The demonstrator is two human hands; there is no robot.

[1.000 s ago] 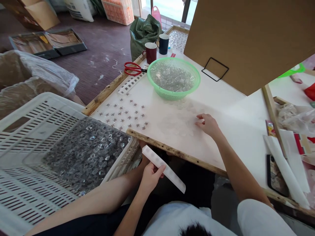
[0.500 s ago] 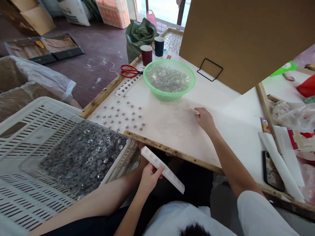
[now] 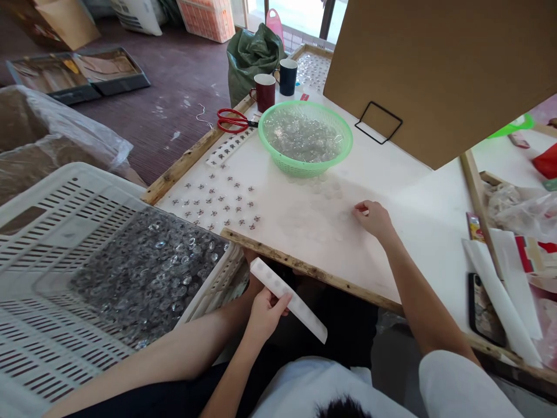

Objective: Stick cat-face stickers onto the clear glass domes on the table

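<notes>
My left hand (image 3: 266, 316) is closed around a white strip (image 3: 307, 316) with a row of faint round spots, held below the table's front edge. Over on the table (image 3: 413, 232), my right hand (image 3: 374, 219) has its fingers curled together at the surface; whatever is between the fingertips is too small to make out. Just left of it lie faint clear round pieces (image 3: 311, 217), hard to see against the white top. Farther left, several small clear pieces with dark printed marks (image 3: 226, 207) are spread out. A green plastic basket (image 3: 304, 168) full of clear pieces stands behind them.
Red-handled scissors (image 3: 232, 121), a maroon mug (image 3: 265, 93) and a dark mug (image 3: 288, 77) stand near the back left edge. A white crate (image 3: 56, 261) holding clear pieces is at my left. A large cardboard panel (image 3: 435, 75) overhangs the back right; a phone (image 3: 485, 307) lies at right.
My right hand has come down slightly toward the table, its fingers drawing closer together. The left hand keeps its hold on the strip. The view has shifted a little.
</notes>
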